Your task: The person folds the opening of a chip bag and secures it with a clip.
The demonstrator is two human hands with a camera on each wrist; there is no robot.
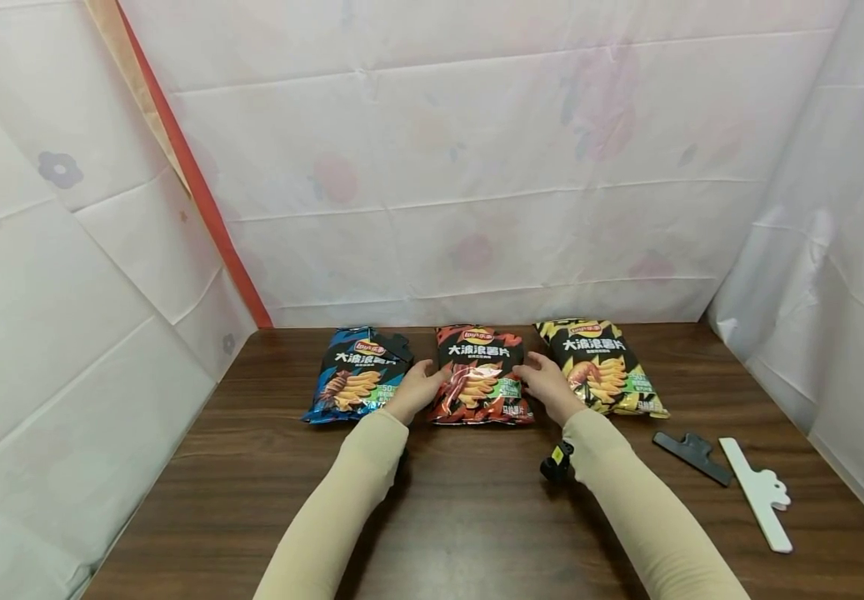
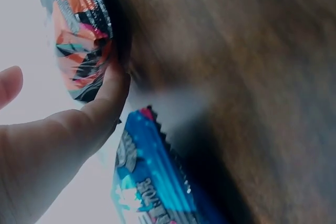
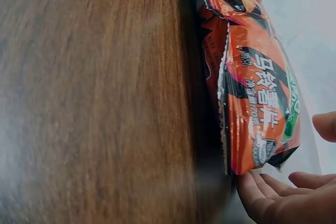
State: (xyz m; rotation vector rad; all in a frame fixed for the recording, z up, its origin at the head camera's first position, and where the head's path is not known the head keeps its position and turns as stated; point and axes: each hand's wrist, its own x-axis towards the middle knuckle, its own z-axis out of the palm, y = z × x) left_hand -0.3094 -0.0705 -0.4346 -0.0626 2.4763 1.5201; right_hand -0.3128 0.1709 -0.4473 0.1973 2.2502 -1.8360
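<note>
From my remote seat I am seeing both hands spread apart on either side of one red chip bag. The left hand point(image 1: 417, 390) is touching the bag's left edge, and the right hand point(image 1: 549, 386) is touching its right edge. The red chip bag point(image 1: 479, 375) is lying face up between them on the brown desk point(image 1: 469, 517). In the left wrist view I am seeing the left thumb standing away from the bag while a finger is lying along its side. In the right wrist view I am seeing the right fingertips resting at the bag's lower corner, with that thumb also standing off. Neither hand is visibly pinching; I cannot tell whether the bag is rising at all from the surface.

Just left of the left hand, a blue chip bag point(image 1: 349, 383) is lying face up, with a black clip point(image 1: 394, 346) resting on its upper right corner. Just right of the right hand, a yellow chip bag point(image 1: 604, 367) is lying at a tilt, its left edge partly hiding behind that hand. Farther right of the right hand and nearer me, a second black clip point(image 1: 692, 457) is lying near a longer white clip point(image 1: 757, 492). Beyond both hands, a pale patterned cloth point(image 1: 439, 167) is hanging. Cream sleeves point(image 1: 349, 508) are covering both forearms.
</note>
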